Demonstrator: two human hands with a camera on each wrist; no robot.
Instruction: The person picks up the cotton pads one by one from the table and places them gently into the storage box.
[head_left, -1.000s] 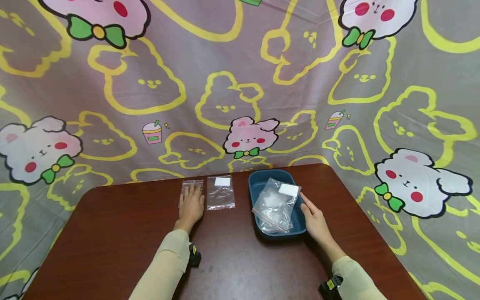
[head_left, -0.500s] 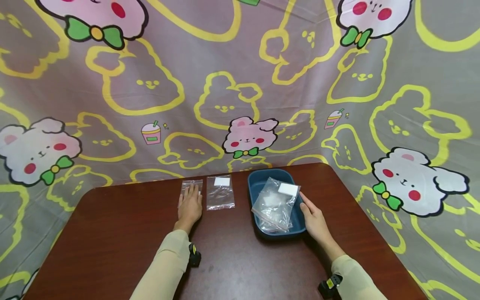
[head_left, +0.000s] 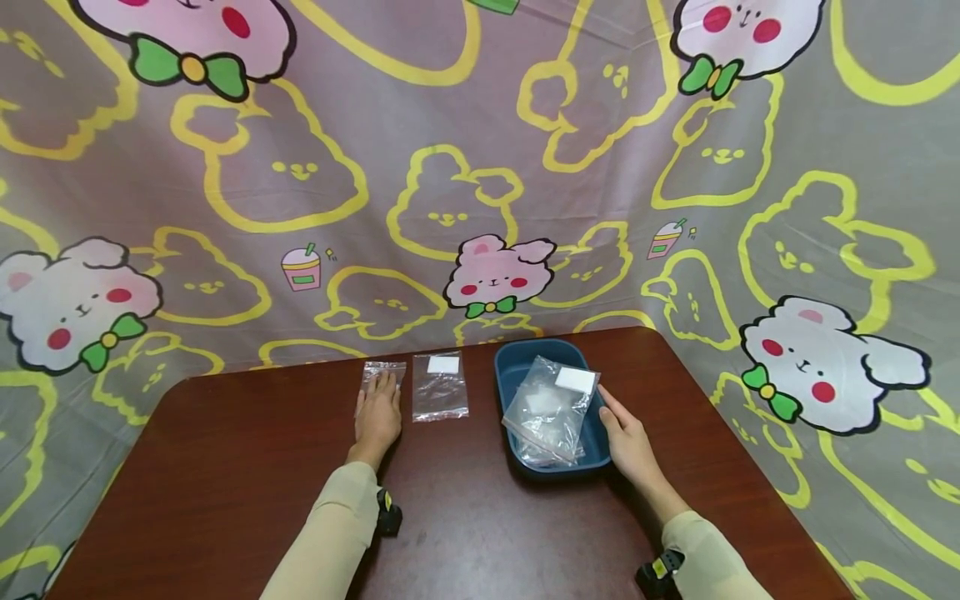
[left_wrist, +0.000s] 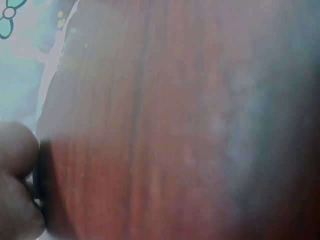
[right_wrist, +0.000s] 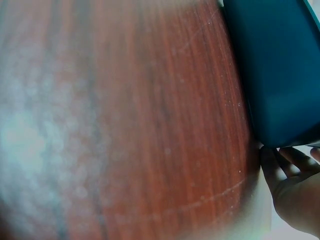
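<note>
My left hand (head_left: 378,419) lies with its fingers extended over a small clear zip bag (head_left: 385,367) near the table's back edge, covering much of it. To its right a second clear zip bag (head_left: 439,392) with a white label lies flat. My right hand (head_left: 630,437) touches the right outer side of a blue plastic bin (head_left: 517,354), its fingers fairly straight. Several clear zip bags (head_left: 551,417) lie in the bin, the top one with a white label. In the right wrist view, fingertips (right_wrist: 270,157) meet the bin's wall (right_wrist: 280,75).
The brown wooden table (head_left: 247,467) has rounded back corners. A patterned cloth (head_left: 360,150) hangs behind it and along the sides. Each wrist wears a black camera, such as the left camera (head_left: 388,512).
My left hand has shifted slightly left over the small zip bag. My right hand, the bin and the bags in it show little change; the head view moves slightly.
</note>
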